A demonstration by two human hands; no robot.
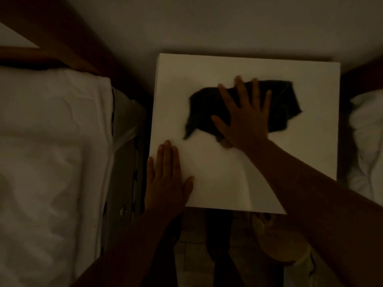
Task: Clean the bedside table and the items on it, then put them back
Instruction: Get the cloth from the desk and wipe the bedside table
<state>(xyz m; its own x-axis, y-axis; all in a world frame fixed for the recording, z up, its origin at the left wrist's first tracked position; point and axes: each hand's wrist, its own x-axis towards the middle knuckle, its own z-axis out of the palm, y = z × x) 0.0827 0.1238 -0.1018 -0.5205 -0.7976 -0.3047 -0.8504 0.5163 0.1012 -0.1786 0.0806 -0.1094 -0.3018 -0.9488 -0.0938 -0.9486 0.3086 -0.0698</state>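
The white square top of the bedside table fills the middle of the dim head view, and nothing stands on it. A dark cloth lies spread on its far half. My right hand presses flat on the cloth with fingers straight and spread. My left hand rests flat on the table's near left corner, fingers straight and together, touching only the tabletop.
A bed with white sheets runs along the left, close to the table. More white bedding lies at the right edge. A pale wall stands behind the table. Below the table's near edge are a tiled floor and a yellowish rounded object.
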